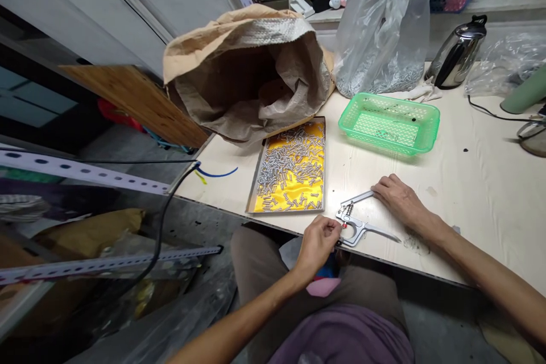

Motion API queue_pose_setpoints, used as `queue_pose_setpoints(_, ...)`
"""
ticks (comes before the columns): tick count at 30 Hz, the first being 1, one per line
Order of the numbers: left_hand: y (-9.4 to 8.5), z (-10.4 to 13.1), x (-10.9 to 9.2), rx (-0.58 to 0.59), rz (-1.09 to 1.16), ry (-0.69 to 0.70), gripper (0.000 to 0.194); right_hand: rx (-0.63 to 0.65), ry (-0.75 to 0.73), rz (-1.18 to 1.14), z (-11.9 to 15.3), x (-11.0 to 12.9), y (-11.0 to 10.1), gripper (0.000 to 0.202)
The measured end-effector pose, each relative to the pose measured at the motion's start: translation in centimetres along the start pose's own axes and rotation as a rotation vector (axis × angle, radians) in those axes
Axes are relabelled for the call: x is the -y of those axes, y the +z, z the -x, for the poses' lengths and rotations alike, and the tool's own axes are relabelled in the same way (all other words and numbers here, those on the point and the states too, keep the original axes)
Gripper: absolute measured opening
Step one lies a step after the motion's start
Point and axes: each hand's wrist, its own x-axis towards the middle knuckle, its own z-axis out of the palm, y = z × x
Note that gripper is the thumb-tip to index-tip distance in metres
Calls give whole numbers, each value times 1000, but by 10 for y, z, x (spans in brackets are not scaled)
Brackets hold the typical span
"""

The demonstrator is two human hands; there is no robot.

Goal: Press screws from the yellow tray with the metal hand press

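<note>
A pair of silver snap-fastener pliers (pixel 355 228) lies near the front edge of the table, handles spread apart, with a spring and a small red part at the jaws. My right hand (pixel 396 196) has its fingers closed over the end of the upper handle. At the jaws, my left hand (pixel 319 238) is pinched shut; what its fingertips hold is too small and hidden to make out. Left of the pliers, a shallow tray (pixel 325 182) with a yellow lining bears many small silver metal pieces (pixel 279 165).
A big open brown paper sack (pixel 247 34) leans behind the tray. Farther right stand a green plastic basket (pixel 388 148) with a few small bits, a clear bag (pixel 379 51) of metal pieces, and a steel kettle (pixel 458 51). A black cable (pixel 160 233) hangs at the left.
</note>
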Motion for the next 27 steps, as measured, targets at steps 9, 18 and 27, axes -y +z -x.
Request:
queue_pose_setpoints(9,-4,-11,-13,110,48,-258,15,3,26,29,0,1,5,19)
queue_pose_setpoints(18,-1,-7,-12,112,-17,-283,14,6,42,64,-1,4,5,23)
queue_pose_setpoints(27,1,-4,-22,107,-50,-241,12,34,75,75,0,9,3,19)
